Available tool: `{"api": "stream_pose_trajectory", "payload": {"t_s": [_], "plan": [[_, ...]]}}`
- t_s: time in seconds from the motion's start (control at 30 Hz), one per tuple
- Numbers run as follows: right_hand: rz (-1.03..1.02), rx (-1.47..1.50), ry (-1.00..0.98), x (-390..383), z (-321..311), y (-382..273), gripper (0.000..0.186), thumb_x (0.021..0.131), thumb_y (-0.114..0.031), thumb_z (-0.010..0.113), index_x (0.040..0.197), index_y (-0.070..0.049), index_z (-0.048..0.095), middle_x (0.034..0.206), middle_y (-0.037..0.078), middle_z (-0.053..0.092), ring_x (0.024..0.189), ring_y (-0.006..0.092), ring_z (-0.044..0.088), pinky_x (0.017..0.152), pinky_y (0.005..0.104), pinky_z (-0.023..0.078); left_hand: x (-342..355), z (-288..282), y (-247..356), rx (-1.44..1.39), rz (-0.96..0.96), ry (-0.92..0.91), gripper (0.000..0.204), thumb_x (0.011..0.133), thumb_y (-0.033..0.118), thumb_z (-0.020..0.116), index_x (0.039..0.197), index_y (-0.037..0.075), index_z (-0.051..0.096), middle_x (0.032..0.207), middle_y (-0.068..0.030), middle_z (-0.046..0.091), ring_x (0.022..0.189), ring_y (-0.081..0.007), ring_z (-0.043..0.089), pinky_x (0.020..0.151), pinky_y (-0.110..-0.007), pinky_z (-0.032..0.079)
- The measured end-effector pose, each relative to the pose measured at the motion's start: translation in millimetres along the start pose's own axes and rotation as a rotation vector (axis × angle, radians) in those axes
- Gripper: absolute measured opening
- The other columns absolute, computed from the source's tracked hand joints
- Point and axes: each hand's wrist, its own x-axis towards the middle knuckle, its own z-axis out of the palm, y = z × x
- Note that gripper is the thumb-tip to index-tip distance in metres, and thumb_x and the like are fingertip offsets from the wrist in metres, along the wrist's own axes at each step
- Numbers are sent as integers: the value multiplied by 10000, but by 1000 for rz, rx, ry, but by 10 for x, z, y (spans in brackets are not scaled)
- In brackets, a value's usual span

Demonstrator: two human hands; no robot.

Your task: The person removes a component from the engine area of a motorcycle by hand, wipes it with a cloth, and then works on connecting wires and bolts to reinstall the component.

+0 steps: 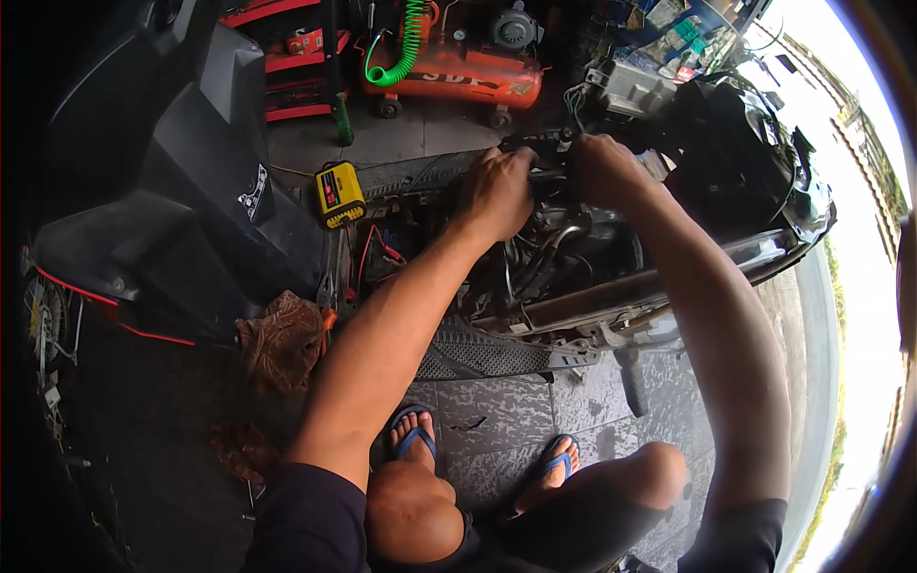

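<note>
A motor scooter with its covers off lies across the middle, and both my hands are over its exposed engine bay (573, 239). My left hand (499, 191) is closed at the far side of the bay, fingers curled downward; what they grip is hidden. Beside it, my right hand (609, 170) is also closed, bent at the wrist, with its fingertips out of sight behind the hand. Cables and hoses run below and between the hands. A yellow box-shaped device (341, 195) with a lit display sits on the scooter left of my left hand, near red leads (390, 250).
The scooter's black front fairing (191, 181) fills the left. A brown rag (284, 342) hangs near the ridged footboard (487, 355). Beyond stand a red air compressor (458, 78) with a green coiled hose (413, 43), a red rack (291, 62) and a green bottle (342, 119).
</note>
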Motion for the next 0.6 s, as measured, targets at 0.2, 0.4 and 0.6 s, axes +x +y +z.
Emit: {"api": "stream_pose_trajectory", "payload": {"t_s": [0.2,0.4,0.6], "plan": [[-32,-6,8,-20,148,-51,175,758,-49,668,914,9,723,921,238,720,915,376,718,787,455,586,-23,-1,-11,-38,-6,33,364,764,-63,571,1112,22,639,984,-182,708,947,-387,623,875,-465,495],[8,-21,-110,73,83,-103,206,755,-39,684,949,14,725,932,240,720,943,367,716,798,449,583,-28,10,-11,-46,-30,61,330,804,-31,584,1126,27,635,979,-169,710,969,-379,625,875,-463,497],[16,-64,-145,133,85,-76,231,750,-73,704,959,24,722,937,246,718,950,374,712,803,447,582,-12,-8,22,-79,-67,47,318,820,-17,590,1130,35,636,985,-177,705,987,-382,626,882,-469,496]]}}
